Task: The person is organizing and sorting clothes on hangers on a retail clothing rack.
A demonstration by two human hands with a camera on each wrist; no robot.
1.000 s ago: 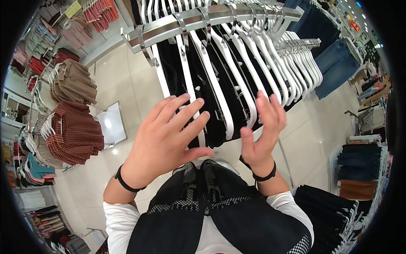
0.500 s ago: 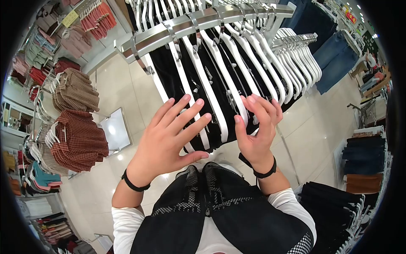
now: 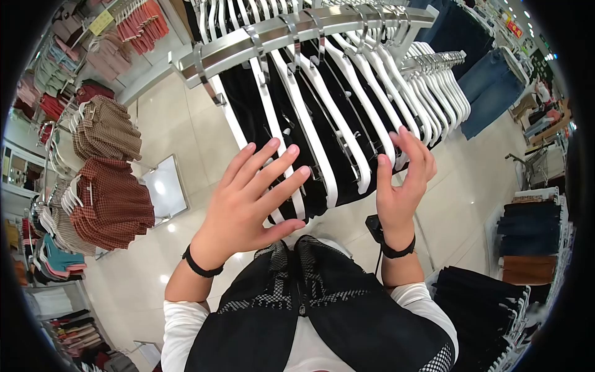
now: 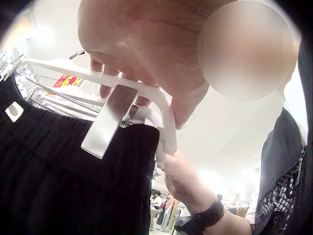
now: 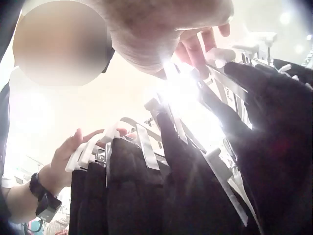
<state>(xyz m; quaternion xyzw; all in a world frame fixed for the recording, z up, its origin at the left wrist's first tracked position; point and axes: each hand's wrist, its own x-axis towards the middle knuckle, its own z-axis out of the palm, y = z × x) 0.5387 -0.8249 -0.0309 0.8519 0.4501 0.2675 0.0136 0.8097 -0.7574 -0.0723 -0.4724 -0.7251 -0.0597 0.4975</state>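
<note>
White plastic hangers point(image 3: 322, 167) carrying black garments point(image 3: 248, 99) hang in a row from a shiny metal rail point(image 3: 291, 28), straight in front of the person and just above a pale tiled floor point(image 3: 167, 111). The left hand point(image 3: 248, 198) lies flat across the near ends of the hangers at the left of the row, its fingers straight and spread wide, gripping nothing. The left wrist view shows them draped over the top bar of one hanger, beside its metal clip point(image 4: 110, 120). The right hand point(image 3: 403, 183) is raised at the hanger ends further along. Its fingers are nearly straight and a little apart, the thumb stands up beside them and the fingertips touch the white plastic. I see no closed grip there, though a hanger end may sit between thumb and fingers. Judging from how the row hangs, the hangers under the left hand and between the two hands already stand apart with black cloth showing between them. The bunch beyond the right hand is packed tight and looks not yet gone through, so the work seems about midway along the rail. Each wrist wears a dark band. Checked tops point(image 3: 111, 204) hang on a rack well off to the left, and jeans point(image 3: 489, 93) hang past the far end of the rail.
</note>
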